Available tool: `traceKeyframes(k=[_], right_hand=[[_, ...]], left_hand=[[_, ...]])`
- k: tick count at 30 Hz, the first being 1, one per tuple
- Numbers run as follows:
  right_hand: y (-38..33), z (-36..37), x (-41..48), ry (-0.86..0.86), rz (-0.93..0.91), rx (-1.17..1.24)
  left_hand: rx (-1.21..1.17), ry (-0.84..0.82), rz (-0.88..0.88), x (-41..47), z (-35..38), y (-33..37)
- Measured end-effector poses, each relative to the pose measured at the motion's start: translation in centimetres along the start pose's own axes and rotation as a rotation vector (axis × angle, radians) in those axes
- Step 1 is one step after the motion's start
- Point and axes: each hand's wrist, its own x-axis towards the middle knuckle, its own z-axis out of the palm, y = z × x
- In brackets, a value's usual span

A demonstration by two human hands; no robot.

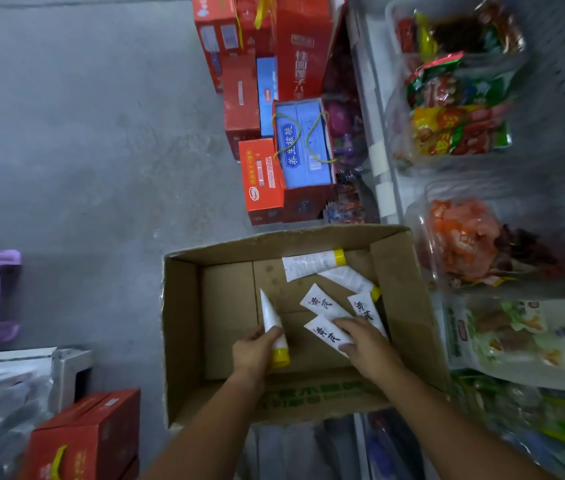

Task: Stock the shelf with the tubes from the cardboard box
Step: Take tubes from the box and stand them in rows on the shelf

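The caps of three white plastic tubes lettered in black were hidden beneath the right hand (369, 344). Its fingers and thumb pinched the nearest lettered tube (326, 334) by its edges; whether they also held the middle lettered tube (321, 303) or the right lettered tube (364, 310) could not be made out. The left hand (251, 353) was wrapped around a fourth white tube (269, 315) just above its yellow cap, crimped end pointing away. Two more yellow-capped tubes, the far tube (312, 265) and the slanted tube (348, 278), lay loose with small print upward. That made six, all inside the open brown cardboard box (182, 323) on the grey floor (83, 150). The white shelf (376, 109) on the right was blurred, its snack bags (461, 129) partly cut off.
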Motion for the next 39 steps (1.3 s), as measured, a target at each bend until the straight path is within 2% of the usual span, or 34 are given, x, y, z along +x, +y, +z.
traceKeyframes(k=[5, 12, 19, 27, 39], right_hand=[[-1.9, -3.4, -2.6, 0.098, 0.054, 0.186], [-7.6, -11.4, -6.7, 0.224, -0.032, 0.509], [-16.3, -22.6, -11.3, 0.353, -0.170, 0.612], [-24.4, -34.1, -16.3, 0.532, -0.338, 0.624], [-31.1, -43.2, -23.5, 0.648, -0.446, 0.722]], left_hand=[[0.022, -0.198, 0.075, -3.5, -2.8, 1.7], [0.058, -0.418, 0.283, -11.9, -5.3, 9.0], [0.107, -0.479, 0.615, -22.5, -4.9, 19.5], [0.090, -0.685, 0.799, -33.1, -5.7, 28.8], [0.187, -0.763, 1.035, -44.7, -7.4, 35.6]])
